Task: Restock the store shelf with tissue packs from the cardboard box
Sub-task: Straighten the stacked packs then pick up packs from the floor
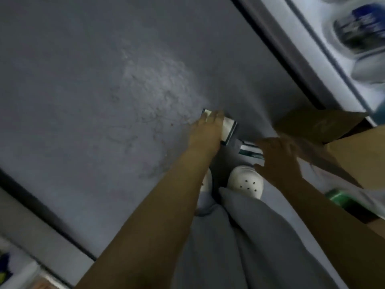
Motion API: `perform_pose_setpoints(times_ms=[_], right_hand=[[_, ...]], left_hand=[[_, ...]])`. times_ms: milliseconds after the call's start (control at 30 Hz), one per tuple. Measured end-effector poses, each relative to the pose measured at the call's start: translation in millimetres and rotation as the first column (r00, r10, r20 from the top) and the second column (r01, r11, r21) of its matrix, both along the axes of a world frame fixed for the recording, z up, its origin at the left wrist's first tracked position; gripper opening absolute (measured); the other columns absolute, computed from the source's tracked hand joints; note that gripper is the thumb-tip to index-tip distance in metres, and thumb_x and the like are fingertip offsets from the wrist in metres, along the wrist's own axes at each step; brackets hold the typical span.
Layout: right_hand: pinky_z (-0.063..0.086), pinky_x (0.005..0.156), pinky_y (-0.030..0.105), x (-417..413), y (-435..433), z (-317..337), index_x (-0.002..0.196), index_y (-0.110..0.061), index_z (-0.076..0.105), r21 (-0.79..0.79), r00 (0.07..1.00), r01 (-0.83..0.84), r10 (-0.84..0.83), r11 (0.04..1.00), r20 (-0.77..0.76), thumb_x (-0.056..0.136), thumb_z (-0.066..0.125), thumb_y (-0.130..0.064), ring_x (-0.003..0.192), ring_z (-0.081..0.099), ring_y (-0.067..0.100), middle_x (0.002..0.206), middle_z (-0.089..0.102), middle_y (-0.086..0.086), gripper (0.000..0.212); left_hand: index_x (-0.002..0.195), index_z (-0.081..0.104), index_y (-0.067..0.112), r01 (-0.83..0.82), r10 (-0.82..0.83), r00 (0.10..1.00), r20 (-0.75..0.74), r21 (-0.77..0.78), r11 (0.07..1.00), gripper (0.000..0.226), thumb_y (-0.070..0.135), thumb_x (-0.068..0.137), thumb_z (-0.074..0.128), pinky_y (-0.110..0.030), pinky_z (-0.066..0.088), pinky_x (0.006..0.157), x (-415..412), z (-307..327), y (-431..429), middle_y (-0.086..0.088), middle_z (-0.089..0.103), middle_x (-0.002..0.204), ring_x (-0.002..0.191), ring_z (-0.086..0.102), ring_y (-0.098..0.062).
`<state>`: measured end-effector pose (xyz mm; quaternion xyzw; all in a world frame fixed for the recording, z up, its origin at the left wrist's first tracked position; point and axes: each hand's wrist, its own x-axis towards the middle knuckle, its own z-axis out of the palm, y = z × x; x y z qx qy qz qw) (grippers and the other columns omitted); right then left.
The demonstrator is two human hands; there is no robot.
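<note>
My left hand (206,132) grips a white tissue pack with a dark green edge (229,128), held over the grey floor. My right hand (279,157) holds a second white and green tissue pack (251,150) just left of the cardboard box (354,155). The box stands open at the right, one flap (320,124) raised, and a green pack (337,198) shows inside it. The store shelf (341,49) runs along the upper right with blurred blue and white goods on it. The whole view is motion-blurred.
My white clogs (245,182) and grey trousers are below the hands. The grey floor (104,90) stretches out to the left. Another shelf base (31,222) crosses the lower left corner.
</note>
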<state>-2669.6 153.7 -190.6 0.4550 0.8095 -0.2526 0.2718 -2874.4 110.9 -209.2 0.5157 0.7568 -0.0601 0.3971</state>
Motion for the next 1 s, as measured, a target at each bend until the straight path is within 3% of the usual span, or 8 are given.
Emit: perform_pose_setpoints(times_ms=[67, 200, 367, 533, 667, 733, 833, 1000], right_hand=[[0.039, 0.097, 0.052, 9.7, -7.5, -21.3, 0.12, -0.008, 0.063, 0.015, 1.0, -0.003, 0.004, 1.0, -0.015, 0.065, 0.086, -0.018, 0.113, 0.052, 0.042, 0.118, 0.062, 0.017, 0.061], [0.046, 0.088, 0.051, 17.7, -17.2, -40.8, 0.114, -0.004, 0.064, 0.077, 0.999, 0.035, -0.032, 0.996, -0.041, 0.066, 0.081, -0.003, 0.102, 0.058, 0.042, 0.108, 0.065, 0.019, 0.051], [0.051, 0.076, 0.049, 3.3, -13.4, -31.9, 0.108, 0.002, 0.062, 0.042, 0.986, 0.163, -0.161, 0.986, -0.04, 0.076, 0.075, -0.004, 0.086, 0.059, 0.043, 0.095, 0.063, 0.024, 0.035], [0.043, 0.071, 0.035, -22.8, -12.2, -7.5, 0.116, -0.004, 0.056, -0.104, 0.913, 0.406, -0.406, 0.908, 0.018, 0.089, 0.065, -0.02, 0.088, 0.055, 0.03, 0.103, 0.059, 0.018, 0.033], [0.037, 0.073, 0.031, -39.3, -15.1, -11.6, 0.123, -0.003, 0.052, -0.154, 0.886, 0.461, -0.461, 0.874, 0.038, 0.092, 0.063, -0.022, 0.092, 0.054, 0.029, 0.11, 0.057, 0.018, 0.038], [0.038, 0.074, 0.032, -43.7, -17.3, -20.7, 0.125, -0.004, 0.052, -0.142, 0.881, 0.473, -0.47, 0.87, 0.051, 0.092, 0.062, -0.022, 0.098, 0.056, 0.033, 0.113, 0.057, 0.019, 0.039], [0.036, 0.073, 0.031, -43.7, -20.2, -29.5, 0.123, -0.004, 0.053, -0.136, 0.863, 0.505, -0.503, 0.852, 0.054, 0.092, 0.063, -0.02, 0.094, 0.054, 0.029, 0.112, 0.058, 0.018, 0.036], [0.034, 0.072, 0.029, -40.7, -29.7, -8.7, 0.119, -0.003, 0.055, -0.127, 0.825, 0.564, -0.564, 0.816, 0.035, 0.093, 0.063, -0.021, 0.088, 0.05, 0.024, 0.109, 0.06, 0.018, 0.032]], left_hand=[[0.155, 0.011, 0.015, 0.125, -0.125, 0.99, -0.063, -0.006, 0.992, 0.081, 0.007, 0.089, 0.056, -0.04, 0.017, 0.117, 2.2, -22.7, 0.1, -0.008, 0.025, 0.158, 0.146, 0.018, -0.03], [0.151, 0.027, 0.016, 0.26, -0.23, 0.934, -0.274, 0.08, 0.962, 0.069, 0.016, 0.088, 0.056, -0.036, 0.024, 0.114, -4.6, -47.0, -7.1, -0.008, 0.046, 0.143, 0.131, 0.041, -0.029], [0.132, 0.047, 0.01, 0.097, -0.125, 0.977, -0.175, -0.159, 0.982, 0.042, 0.009, 0.091, 0.052, -0.037, 0.023, 0.11, -26.8, -36.9, -35.5, -0.012, 0.035, 0.143, 0.131, 0.031, -0.031], [0.145, 0.033, 0.014, -0.125, 0.125, 0.992, -0.015, -0.237, 0.963, 0.06, 0.024, 0.092, 0.058, -0.04, 0.029, 0.108, -33.7, -19.5, -70.3, -0.007, 0.036, 0.149, 0.135, 0.032, -0.028], [0.155, 0.009, 0.018, 0.001, 0.01, 0.998, 0.063, -0.168, 0.986, 0.076, 0.023, 0.095, 0.054, -0.04, 0.016, 0.116, -26.1, -28.9, -67.1, -0.003, 0.012, 0.162, 0.146, 0.015, -0.026], [0.155, 0.005, 0.018, 0.118, -0.119, 0.993, 0.005, -0.153, 0.981, 0.08, 0.027, 0.094, 0.056, -0.038, 0.013, 0.117, -21.9, -38.8, -60.3, -0.005, 0.015, 0.161, 0.145, 0.016, -0.028], [0.15, 0.024, 0.017, 0.118, -0.129, 0.99, -0.063, -0.157, 0.981, 0.073, 0.024, 0.088, 0.063, -0.035, 0.02, 0.112, -13.4, -50.4, -53.6, -0.01, 0.032, 0.148, 0.135, 0.028, -0.029], [0.137, 0.04, 0.017, -0.116, 0.119, 0.993, 0.007, -0.192, 0.975, 0.049, 0.015, 0.091, 0.057, -0.034, 0.027, 0.106, -6.6, -29.1, -51.5, -0.009, 0.039, 0.142, 0.131, 0.033, -0.028]])
